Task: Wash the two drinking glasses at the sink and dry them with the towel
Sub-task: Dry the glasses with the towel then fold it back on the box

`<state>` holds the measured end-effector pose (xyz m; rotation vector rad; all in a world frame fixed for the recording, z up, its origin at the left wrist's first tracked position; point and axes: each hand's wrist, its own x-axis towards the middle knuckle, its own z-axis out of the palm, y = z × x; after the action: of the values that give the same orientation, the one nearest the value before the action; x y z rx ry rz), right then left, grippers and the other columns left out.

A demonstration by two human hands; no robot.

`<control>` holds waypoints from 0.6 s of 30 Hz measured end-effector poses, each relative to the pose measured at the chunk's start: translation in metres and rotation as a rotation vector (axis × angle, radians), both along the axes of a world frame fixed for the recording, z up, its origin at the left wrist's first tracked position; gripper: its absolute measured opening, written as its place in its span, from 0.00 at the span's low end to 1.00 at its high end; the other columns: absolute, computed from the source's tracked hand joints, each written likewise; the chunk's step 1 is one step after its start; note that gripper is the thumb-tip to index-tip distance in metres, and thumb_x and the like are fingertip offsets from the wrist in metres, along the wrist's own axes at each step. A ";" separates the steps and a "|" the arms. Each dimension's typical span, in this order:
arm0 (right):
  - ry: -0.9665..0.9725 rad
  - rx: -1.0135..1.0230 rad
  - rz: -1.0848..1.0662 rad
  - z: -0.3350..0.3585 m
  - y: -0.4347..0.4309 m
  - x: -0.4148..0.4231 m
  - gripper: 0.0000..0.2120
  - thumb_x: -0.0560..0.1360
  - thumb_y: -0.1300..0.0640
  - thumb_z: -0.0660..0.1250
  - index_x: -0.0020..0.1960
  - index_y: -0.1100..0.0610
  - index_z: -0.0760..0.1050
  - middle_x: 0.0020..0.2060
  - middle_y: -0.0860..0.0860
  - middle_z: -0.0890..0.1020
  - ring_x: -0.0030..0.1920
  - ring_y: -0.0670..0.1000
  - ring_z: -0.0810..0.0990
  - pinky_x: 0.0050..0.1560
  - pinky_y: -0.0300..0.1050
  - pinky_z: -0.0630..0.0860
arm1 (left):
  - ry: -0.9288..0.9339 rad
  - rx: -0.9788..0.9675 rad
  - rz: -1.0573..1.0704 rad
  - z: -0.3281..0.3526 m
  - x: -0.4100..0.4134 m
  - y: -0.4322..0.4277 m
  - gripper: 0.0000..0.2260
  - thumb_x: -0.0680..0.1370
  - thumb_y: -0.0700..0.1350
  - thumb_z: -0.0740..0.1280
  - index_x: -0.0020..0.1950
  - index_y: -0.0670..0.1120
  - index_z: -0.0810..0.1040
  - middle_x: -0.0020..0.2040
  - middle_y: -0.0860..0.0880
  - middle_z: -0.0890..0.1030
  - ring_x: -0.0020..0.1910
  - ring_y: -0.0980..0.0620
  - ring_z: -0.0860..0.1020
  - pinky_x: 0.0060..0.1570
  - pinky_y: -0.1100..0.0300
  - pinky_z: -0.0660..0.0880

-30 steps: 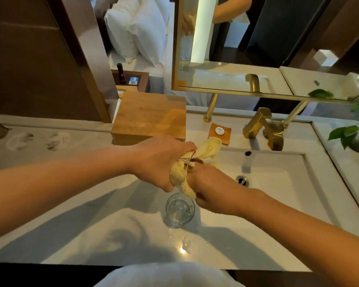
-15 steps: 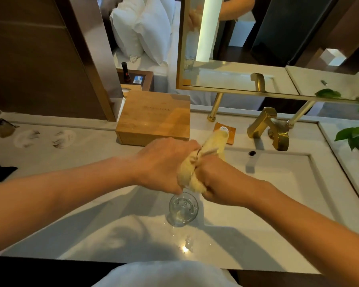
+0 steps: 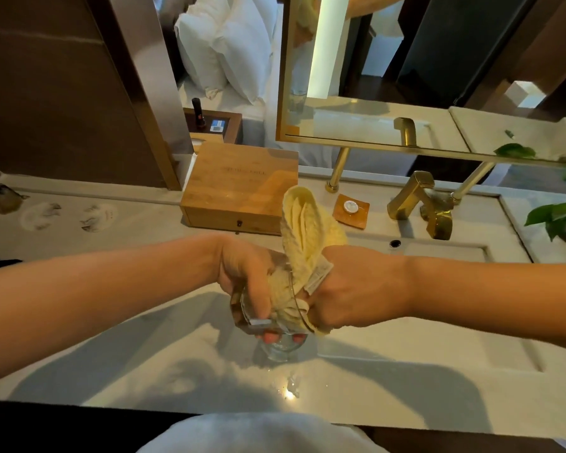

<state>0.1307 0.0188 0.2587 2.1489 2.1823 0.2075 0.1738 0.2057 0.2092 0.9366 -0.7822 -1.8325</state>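
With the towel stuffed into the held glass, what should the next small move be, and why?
Probably twist the towel round inside the glass once more. The left hand grips the glass, the right hand presses the towel into its mouth, and much of the cloth sticks out above. A second glass stands on the counter below, apparently awaiting its turn.

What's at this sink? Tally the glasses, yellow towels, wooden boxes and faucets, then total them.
Glasses: 2 (held glass, counter glass)
Yellow towel: 1
Wooden box: 1
Faucet: 1
Total: 5
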 end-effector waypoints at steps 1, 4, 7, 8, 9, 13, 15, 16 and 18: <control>-0.018 -0.001 0.043 0.003 0.000 0.004 0.05 0.65 0.65 0.70 0.31 0.59 0.81 0.26 0.54 0.75 0.26 0.52 0.73 0.31 0.39 0.57 | 0.068 -0.016 -0.044 -0.003 0.002 -0.001 0.17 0.73 0.43 0.75 0.61 0.47 0.81 0.52 0.51 0.85 0.50 0.56 0.82 0.47 0.64 0.79; -0.077 -0.006 0.078 0.006 -0.002 0.014 0.02 0.64 0.64 0.73 0.33 0.59 0.83 0.26 0.54 0.75 0.26 0.52 0.74 0.32 0.39 0.57 | 0.053 0.034 -0.034 -0.005 0.007 -0.001 0.19 0.70 0.44 0.78 0.60 0.44 0.81 0.50 0.48 0.84 0.48 0.53 0.82 0.47 0.61 0.79; 0.051 0.080 -0.098 -0.012 -0.003 0.010 0.08 0.63 0.69 0.75 0.29 0.61 0.80 0.23 0.54 0.74 0.24 0.52 0.72 0.32 0.36 0.58 | -0.254 0.114 0.225 0.007 0.008 0.001 0.17 0.64 0.37 0.79 0.50 0.46 0.84 0.45 0.47 0.85 0.44 0.50 0.83 0.46 0.55 0.81; 0.216 0.148 -0.188 -0.017 -0.001 0.004 0.09 0.62 0.70 0.74 0.28 0.60 0.78 0.22 0.52 0.72 0.23 0.49 0.70 0.33 0.32 0.58 | -0.397 0.141 0.303 0.015 0.006 0.001 0.16 0.63 0.35 0.78 0.48 0.48 0.84 0.44 0.49 0.85 0.43 0.51 0.83 0.45 0.55 0.80; 0.446 0.256 -0.312 -0.025 0.003 -0.001 0.13 0.62 0.73 0.72 0.26 0.59 0.75 0.22 0.48 0.71 0.23 0.45 0.68 0.33 0.29 0.61 | -0.572 0.169 0.349 0.024 0.005 0.001 0.17 0.62 0.35 0.78 0.46 0.49 0.83 0.42 0.51 0.84 0.42 0.53 0.83 0.44 0.56 0.79; 1.682 0.626 -0.998 -0.046 0.018 -0.007 0.17 0.67 0.80 0.59 0.31 0.61 0.73 0.27 0.48 0.75 0.30 0.43 0.75 0.35 0.37 0.71 | -1.432 0.346 0.261 0.043 -0.004 -0.008 0.23 0.63 0.47 0.80 0.52 0.51 0.74 0.40 0.56 0.77 0.36 0.58 0.75 0.34 0.65 0.68; 2.341 0.855 -1.020 -0.059 0.022 -0.005 0.18 0.59 0.80 0.58 0.43 0.66 0.78 0.37 0.58 0.80 0.39 0.55 0.80 0.44 0.51 0.77 | -1.815 0.388 0.143 0.036 -0.008 -0.010 0.26 0.67 0.53 0.77 0.59 0.51 0.68 0.44 0.55 0.76 0.38 0.56 0.74 0.32 0.61 0.66; 2.532 0.982 -0.952 -0.065 0.024 -0.004 0.23 0.55 0.78 0.61 0.47 0.65 0.78 0.39 0.60 0.81 0.41 0.59 0.81 0.47 0.53 0.78 | -2.005 0.356 0.086 0.031 -0.009 -0.011 0.27 0.69 0.54 0.75 0.62 0.50 0.67 0.46 0.53 0.76 0.39 0.53 0.75 0.32 0.59 0.67; 2.670 1.189 -0.904 -0.076 0.028 0.000 0.29 0.46 0.77 0.68 0.47 0.66 0.80 0.41 0.62 0.83 0.41 0.63 0.84 0.45 0.55 0.81 | -2.239 0.231 0.056 0.018 -0.009 -0.012 0.27 0.71 0.52 0.73 0.64 0.49 0.66 0.48 0.51 0.76 0.40 0.50 0.76 0.31 0.55 0.70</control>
<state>0.1303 0.0464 0.1823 -0.6515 0.3603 0.7155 0.1648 0.1940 0.2272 2.9667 -1.5727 0.0059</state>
